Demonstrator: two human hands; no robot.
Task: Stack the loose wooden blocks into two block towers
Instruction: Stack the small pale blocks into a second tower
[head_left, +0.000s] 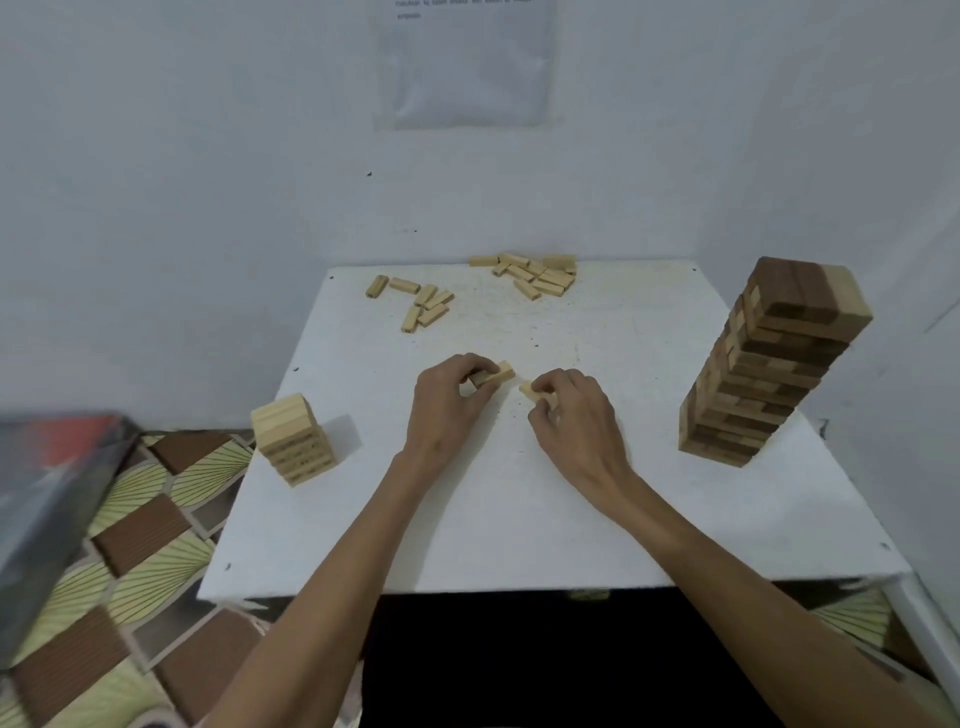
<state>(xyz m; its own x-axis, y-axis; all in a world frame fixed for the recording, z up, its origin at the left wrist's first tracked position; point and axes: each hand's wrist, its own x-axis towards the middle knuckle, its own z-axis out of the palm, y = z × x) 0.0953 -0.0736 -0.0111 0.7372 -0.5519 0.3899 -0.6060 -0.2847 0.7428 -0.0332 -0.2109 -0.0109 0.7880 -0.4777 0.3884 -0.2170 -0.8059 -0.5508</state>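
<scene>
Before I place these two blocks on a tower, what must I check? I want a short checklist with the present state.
1. Left hand grips the left block: ok.
2. Right hand pinches the right block: ok.
3. Short tower top level and free: ok.
4. Tall tower upright: cannot tell; it looks tilted in this wide-angle view.
5. More loose blocks at the table far edge: ok.

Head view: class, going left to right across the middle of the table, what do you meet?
Short tower → left hand → left block → right block → right hand → tall tower.
</scene>
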